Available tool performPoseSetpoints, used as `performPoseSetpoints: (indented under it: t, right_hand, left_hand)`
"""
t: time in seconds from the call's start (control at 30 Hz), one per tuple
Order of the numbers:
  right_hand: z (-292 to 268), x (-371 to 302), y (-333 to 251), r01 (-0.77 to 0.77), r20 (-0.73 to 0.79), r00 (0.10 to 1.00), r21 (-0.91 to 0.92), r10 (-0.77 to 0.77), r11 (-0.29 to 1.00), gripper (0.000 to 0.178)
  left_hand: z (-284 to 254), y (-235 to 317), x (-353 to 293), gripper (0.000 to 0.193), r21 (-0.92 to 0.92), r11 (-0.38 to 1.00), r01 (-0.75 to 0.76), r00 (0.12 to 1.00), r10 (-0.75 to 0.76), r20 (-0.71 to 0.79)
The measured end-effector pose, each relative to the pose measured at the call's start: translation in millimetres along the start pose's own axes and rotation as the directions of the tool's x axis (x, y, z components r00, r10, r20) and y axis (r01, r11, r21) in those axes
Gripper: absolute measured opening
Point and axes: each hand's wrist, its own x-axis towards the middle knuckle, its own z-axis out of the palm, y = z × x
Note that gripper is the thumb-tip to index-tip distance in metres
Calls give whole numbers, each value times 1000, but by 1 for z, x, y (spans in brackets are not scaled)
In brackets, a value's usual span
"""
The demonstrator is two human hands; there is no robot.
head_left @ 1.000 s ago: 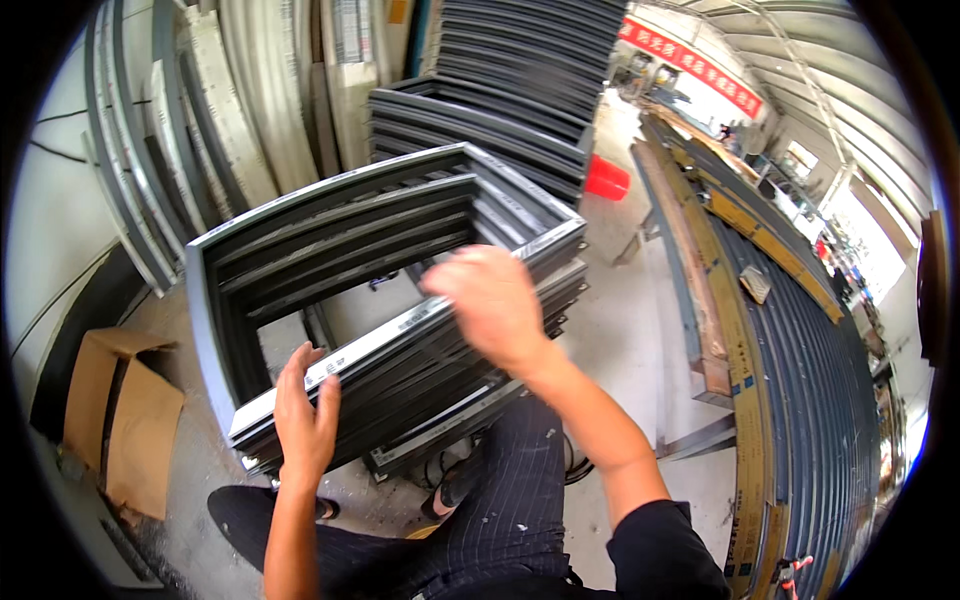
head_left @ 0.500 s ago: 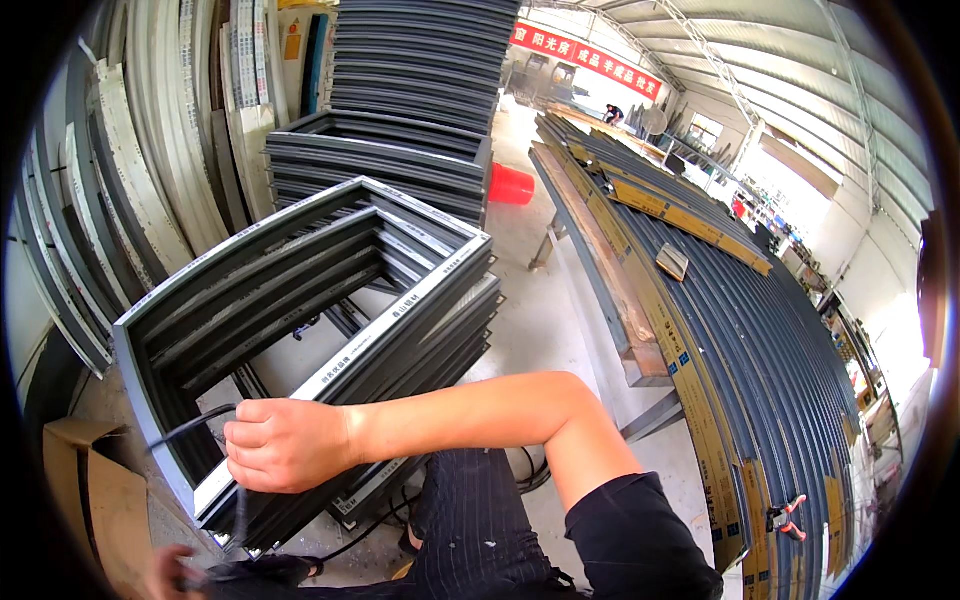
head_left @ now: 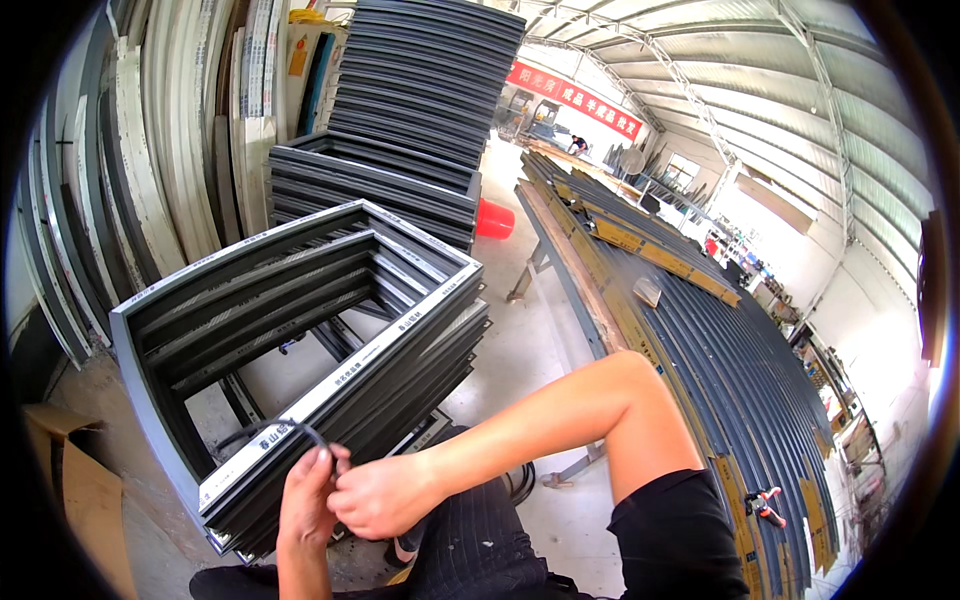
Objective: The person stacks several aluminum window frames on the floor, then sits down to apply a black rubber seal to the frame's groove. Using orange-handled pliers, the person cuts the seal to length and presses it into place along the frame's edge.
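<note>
Below the near corner of a stack of dark grey metal frames point(head_left: 400, 325), my two hands meet. A thin black cord point(head_left: 290, 424) loops over the top frame's near corner and runs down to my fingers. My left hand point(head_left: 305, 500) is closed on it, thumb uppermost. Against the left fingers presses my right hand point(head_left: 385, 497), its fingers curled in a pinch around the cord; the part inside them is hidden. Pale printed film strips cover the top frame's upper faces.
A taller stack of dark frames point(head_left: 415, 90) stands behind, beside a red bucket point(head_left: 495, 218). Long dark profiles point(head_left: 730, 380) lie on a rack at right, with red-handled pliers point(head_left: 767, 507) on them. Pale profiles point(head_left: 135, 140) lean at left. A cardboard box point(head_left: 90, 490) sits lower left.
My right hand has moved right and down, off the frame's corner. My left hand has come up from the lower edge to meet it and now grips the cord. The view has shifted slightly.
</note>
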Motion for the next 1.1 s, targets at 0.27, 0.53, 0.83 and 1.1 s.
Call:
performPoseSetpoints:
  t: [0.27,0.53,0.83,1.1]
  right_hand:
    - [-174,-108,-55,-813,422,251,-397,871,427,10]
    - [-372,-215,-285,-284,277,-957,-956,91,-75,77]
    - [-317,-244,-392,-402,477,-878,-707,27,-582,74]
    - [-343,-185,-232,-631,468,-746,-723,474,-280,42]
  left_hand:
    - [-38,-76,44,24,259,964,55,998,-61,16]
    - [-42,-85,35,14,217,961,173,980,-190,58]
    - [-68,-63,25,25,181,978,108,994,-112,9]
    - [-66,-51,3,22,164,986,41,998,-34,-47]
